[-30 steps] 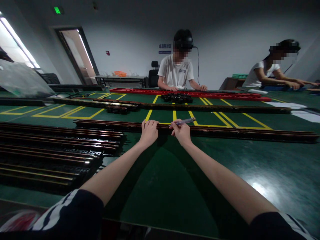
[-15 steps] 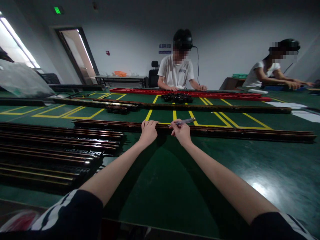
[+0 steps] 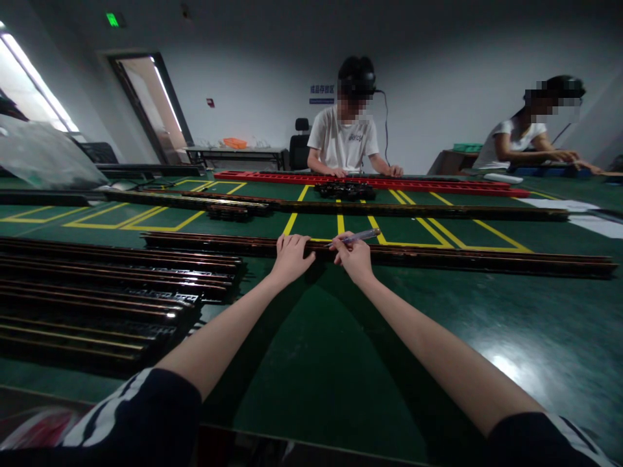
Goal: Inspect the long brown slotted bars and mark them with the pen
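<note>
A long dark rail [image 3: 462,257] runs across the green table [image 3: 311,363] in front of me. My left hand [image 3: 292,256] rests on it, the fingers over its top and the thumb out to the right along its near side. Just to the right, my right hand [image 3: 354,258] is closed on a clear pen-like tool [image 3: 363,235]. The tool's thin tip points left, down at the rail between my hands; whether it touches is too small to tell.
Stacked dark rails [image 3: 97,272] lie at the left. Beyond are another long rail [image 3: 413,209], a heap of black parts [image 3: 344,190] and a red rack [image 3: 467,185]. One person [image 3: 343,139] sits opposite, another [image 3: 516,139] at the far right.
My left thumb has spread out to the right, away from the fingers. My right hand has stayed nearly still with the tool. The far-right person's hands have shifted slightly.
</note>
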The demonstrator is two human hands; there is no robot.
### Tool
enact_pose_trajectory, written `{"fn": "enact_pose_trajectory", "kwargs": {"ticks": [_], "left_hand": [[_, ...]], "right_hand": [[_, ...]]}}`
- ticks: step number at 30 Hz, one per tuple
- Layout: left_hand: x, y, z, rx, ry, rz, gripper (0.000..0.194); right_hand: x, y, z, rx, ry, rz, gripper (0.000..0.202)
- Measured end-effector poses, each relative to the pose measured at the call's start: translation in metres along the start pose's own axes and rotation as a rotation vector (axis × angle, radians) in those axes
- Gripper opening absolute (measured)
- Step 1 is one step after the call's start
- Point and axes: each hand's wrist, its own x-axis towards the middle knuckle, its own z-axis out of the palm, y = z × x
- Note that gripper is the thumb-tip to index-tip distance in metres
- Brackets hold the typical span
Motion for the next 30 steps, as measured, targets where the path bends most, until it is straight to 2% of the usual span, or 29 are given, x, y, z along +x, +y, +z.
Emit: {"fn": "enact_pose_trajectory", "kwargs": {"ticks": [16,20,30], "left_hand": [[-0.0004,0.0067,-0.0035,0.073,-0.008,-0.031,0.035],[0.0001,0.0058,-0.0019,0.067,-0.004,-0.027,0.035],[0.0005,0.0015,-0.0018,0.044,-0.012,-0.011,0.037]], "right_hand": [[0.0020,0.0034,0.0012,0.030,-0.003,0.005,0.032],[0.0009,0.0028,0.0025,0.047,0.028,-0.024,0.032],[0.0004,0.0011,0.0011,0.041,0.007,-0.008,0.032]]}}
